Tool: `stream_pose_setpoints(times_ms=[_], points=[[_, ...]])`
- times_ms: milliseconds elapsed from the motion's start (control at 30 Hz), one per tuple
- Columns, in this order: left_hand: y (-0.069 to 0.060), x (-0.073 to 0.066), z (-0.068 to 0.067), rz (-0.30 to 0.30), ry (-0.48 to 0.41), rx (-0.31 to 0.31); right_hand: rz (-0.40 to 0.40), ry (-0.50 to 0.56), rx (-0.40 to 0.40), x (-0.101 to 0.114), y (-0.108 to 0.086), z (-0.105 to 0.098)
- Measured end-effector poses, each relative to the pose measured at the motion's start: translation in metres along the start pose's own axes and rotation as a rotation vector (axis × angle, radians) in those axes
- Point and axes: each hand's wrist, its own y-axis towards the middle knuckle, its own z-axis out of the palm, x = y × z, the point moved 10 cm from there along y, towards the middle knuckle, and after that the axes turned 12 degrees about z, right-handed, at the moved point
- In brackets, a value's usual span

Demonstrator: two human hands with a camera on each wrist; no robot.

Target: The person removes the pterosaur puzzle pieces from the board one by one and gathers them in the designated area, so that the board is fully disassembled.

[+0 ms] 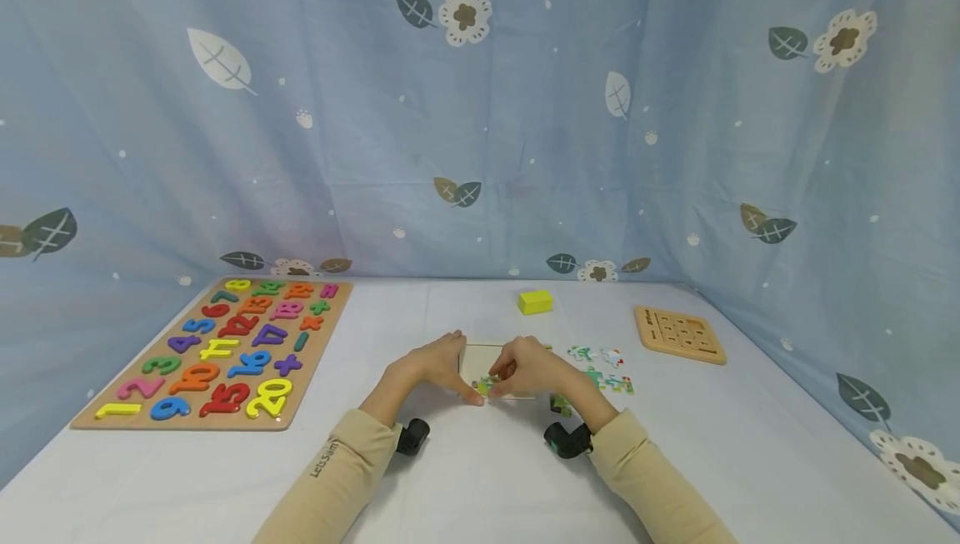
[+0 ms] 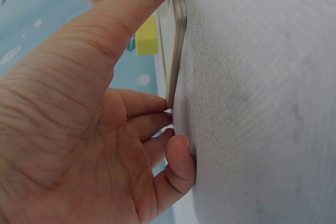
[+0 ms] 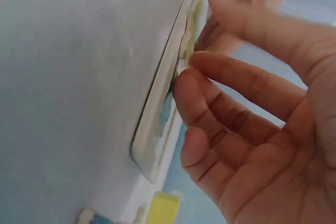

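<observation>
A shallow puzzle tray (image 1: 480,356) lies flat on the table between both hands. My left hand (image 1: 438,362) holds it at the left side, thumb at the near edge and forefinger at the farther corner, as the left wrist view shows its rim (image 2: 177,51). Over the tray's near part, my right hand (image 1: 527,366) has thumb and forefinger at a green-yellow jigsaw piece (image 1: 482,386) in the near left corner. The right wrist view shows that thumb blurred, and the grip is partly hidden. Another bluish piece (image 3: 166,111) lies in the tray under the other fingers.
Several loose jigsaw pieces (image 1: 594,376) lie right of the tray, and one darker piece (image 1: 559,405) sits by the right wrist. A yellow block (image 1: 535,302) stands behind. A wooden number board (image 1: 681,334) is at right, a large colourful number board (image 1: 217,352) at left.
</observation>
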Motion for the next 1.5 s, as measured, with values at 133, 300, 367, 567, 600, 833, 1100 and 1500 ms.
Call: stream_pose_setpoints(times_ms=[133, 300, 367, 567, 600, 833, 1100, 1500], points=[[0.001, 0.001, 0.0, 0.006, 0.002, -0.002, -0.025, -0.03, 0.022, 0.007, -0.001, 0.006], [0.001, 0.003, 0.0, -0.002, 0.0, -0.005, -0.016, -0.034, 0.017, 0.01, 0.0, 0.008], [0.001, 0.003, -0.001, -0.004, 0.003, -0.007, -0.013, -0.031, 0.017, 0.01, 0.001, 0.009], [-0.002, 0.002, -0.003, -0.001, 0.007, -0.017, -0.009, -0.037, 0.043, 0.011, 0.004, 0.013], [-0.002, 0.002, -0.003, 0.002, 0.006, -0.019, -0.014, -0.046, 0.04, 0.012, 0.004, 0.013], [0.0, 0.001, 0.0, 0.017, -0.013, -0.009, -0.023, -0.097, -0.027, 0.018, -0.006, -0.003], [0.003, 0.0, 0.002, 0.002, -0.001, -0.001, -0.079, -0.147, -0.041, 0.025, -0.013, -0.014], [0.003, 0.001, 0.003, -0.006, 0.017, 0.0, -0.085, -0.174, -0.034, 0.007, -0.04, -0.034]])
